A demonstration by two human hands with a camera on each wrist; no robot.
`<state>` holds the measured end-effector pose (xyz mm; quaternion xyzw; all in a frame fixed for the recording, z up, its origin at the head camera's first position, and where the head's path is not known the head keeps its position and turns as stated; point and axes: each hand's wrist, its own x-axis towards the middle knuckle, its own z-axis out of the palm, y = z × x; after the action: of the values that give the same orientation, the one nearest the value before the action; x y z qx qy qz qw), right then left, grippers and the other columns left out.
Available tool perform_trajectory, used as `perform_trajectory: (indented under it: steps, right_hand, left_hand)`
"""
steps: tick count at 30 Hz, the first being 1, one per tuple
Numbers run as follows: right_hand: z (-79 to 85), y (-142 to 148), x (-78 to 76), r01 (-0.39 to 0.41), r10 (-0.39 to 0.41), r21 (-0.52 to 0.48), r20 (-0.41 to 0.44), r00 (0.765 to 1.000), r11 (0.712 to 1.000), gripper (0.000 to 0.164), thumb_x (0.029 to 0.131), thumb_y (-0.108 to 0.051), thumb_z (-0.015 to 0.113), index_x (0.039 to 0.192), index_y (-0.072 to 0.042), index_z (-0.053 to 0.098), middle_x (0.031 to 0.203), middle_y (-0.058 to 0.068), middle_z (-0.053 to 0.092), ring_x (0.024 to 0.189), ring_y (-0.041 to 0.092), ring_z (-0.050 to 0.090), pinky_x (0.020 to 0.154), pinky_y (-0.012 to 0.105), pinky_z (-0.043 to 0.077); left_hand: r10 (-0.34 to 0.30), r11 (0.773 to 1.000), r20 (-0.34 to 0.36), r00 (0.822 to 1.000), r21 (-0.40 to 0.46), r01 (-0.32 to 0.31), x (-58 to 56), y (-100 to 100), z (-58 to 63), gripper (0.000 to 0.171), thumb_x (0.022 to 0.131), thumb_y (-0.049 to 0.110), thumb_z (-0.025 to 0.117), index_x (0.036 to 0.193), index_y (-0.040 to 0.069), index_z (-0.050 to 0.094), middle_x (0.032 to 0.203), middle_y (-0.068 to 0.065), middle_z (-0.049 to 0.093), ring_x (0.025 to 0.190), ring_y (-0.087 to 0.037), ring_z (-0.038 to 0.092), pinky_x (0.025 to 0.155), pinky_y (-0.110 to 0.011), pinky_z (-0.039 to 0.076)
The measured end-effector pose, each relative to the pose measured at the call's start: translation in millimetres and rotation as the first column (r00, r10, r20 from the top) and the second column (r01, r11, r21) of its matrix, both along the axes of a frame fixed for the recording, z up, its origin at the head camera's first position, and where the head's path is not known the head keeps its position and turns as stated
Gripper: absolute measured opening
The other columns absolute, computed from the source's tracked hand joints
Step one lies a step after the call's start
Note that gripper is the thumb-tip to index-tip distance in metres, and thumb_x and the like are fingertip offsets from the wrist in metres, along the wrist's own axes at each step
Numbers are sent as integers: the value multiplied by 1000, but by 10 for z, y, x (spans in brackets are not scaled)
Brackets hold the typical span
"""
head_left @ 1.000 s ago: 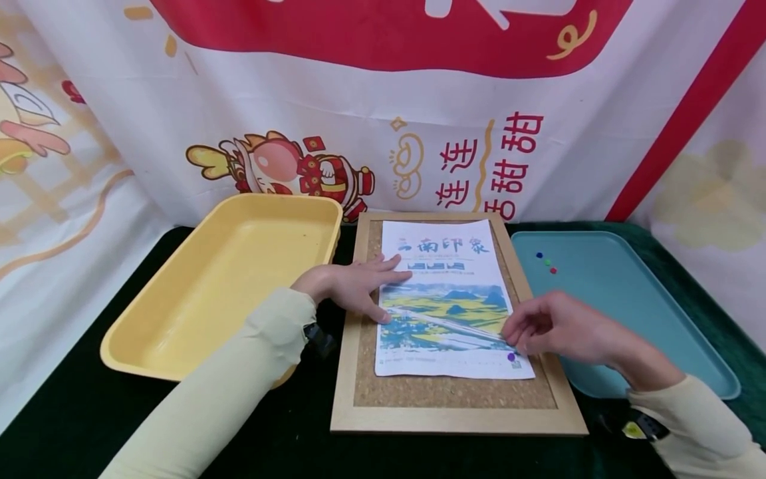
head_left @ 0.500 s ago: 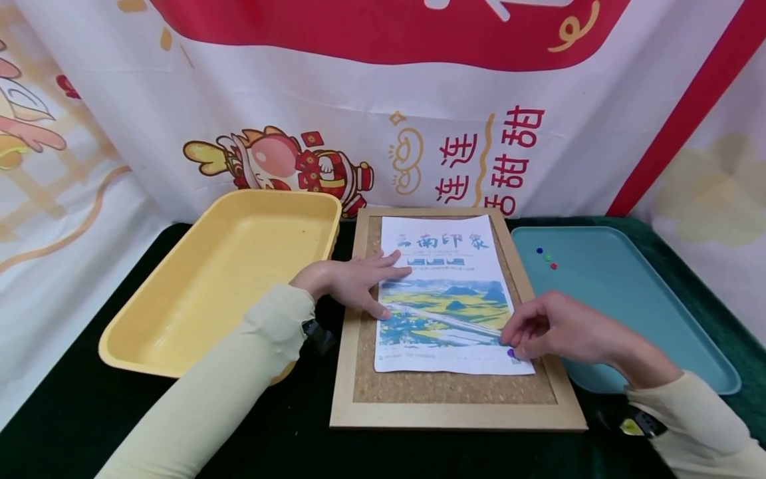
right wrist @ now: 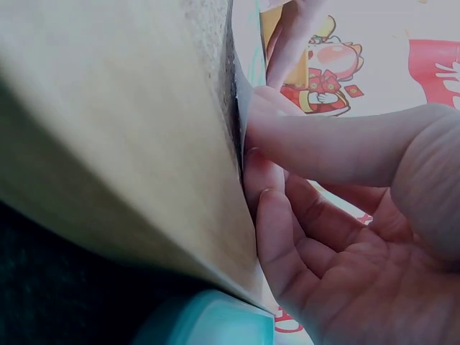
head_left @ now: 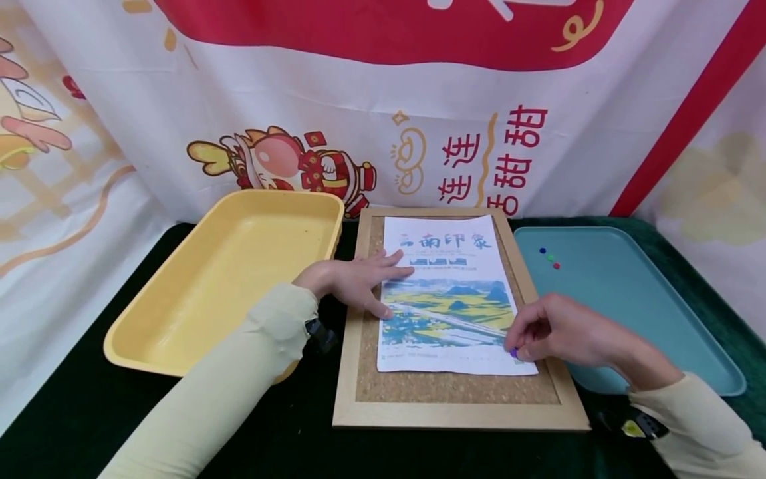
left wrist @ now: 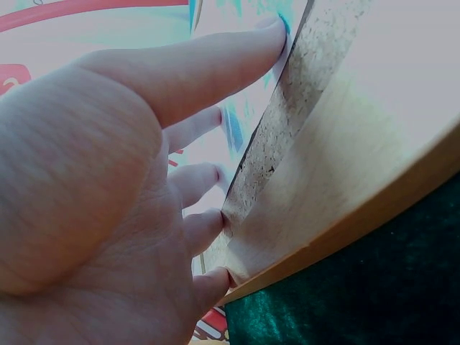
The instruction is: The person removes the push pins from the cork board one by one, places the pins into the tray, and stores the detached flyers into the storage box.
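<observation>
A printed paper sheet (head_left: 449,249) with a landscape picture lies on a wood-framed cork board (head_left: 461,392). My left hand (head_left: 359,283) rests on the sheet's left edge with its fingers spread; in the left wrist view, the thumb and fingers reach over the board's frame. At the sheet's lower right corner, my right hand (head_left: 556,329) pinches a purple pushpin (head_left: 513,353) between thumb and index finger. The pin is mostly covered by the fingertips, and the right wrist view hides it.
To the left stands a deep yellow tray (head_left: 197,293). A shallow blue tray (head_left: 634,299) lies at the right, with blue, green and red pushpins (head_left: 556,266) near its far left corner. Behind the dark green cloth (head_left: 287,446) hangs a printed white backdrop (head_left: 335,86).
My right fingertips have closed around the purple pushpin, which showed clear of them on the sheet a second ago. My left hand has stayed in place.
</observation>
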<state>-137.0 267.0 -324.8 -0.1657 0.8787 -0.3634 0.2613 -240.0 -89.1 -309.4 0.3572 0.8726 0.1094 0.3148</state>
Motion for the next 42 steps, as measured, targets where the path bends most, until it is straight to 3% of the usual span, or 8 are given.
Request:
perform_trajectory:
  steps: [23, 36, 42]
  right_hand:
    - [0, -34, 21, -30, 32, 55, -32, 999, 998, 3, 94, -18, 81, 94, -17, 78, 93, 1, 68, 90, 21, 60, 74, 25, 47]
    - [52, 37, 39, 6, -6, 90, -6, 1000, 996, 7, 100, -17, 74, 96, -11, 73, 102, 1, 69, 99, 21, 59, 81, 30, 47]
    - [66, 33, 22, 60, -59, 38, -25, 998, 997, 7, 101, -18, 73, 98, -12, 70, 102, 3, 69, 98, 22, 62, 81, 30, 51]
  left_hand:
    - [5, 1000, -2, 1000, 12, -5, 11, -2, -11, 88, 102, 40, 70, 172, 25, 18, 181, -5, -10, 167, -31, -17, 134, -61, -6]
    - [-15, 1000, -7, 1000, 26, 15, -7, 70, -14, 88, 103, 40, 69, 172, 25, 17, 181, -6, -10, 167, -32, -17, 134, -61, -5]
    - [-7, 1000, 3, 1000, 13, 7, -8, 38, -8, 87, 103, 40, 69, 172, 25, 18, 181, -5, -11, 167, -33, -16, 133, -63, -4]
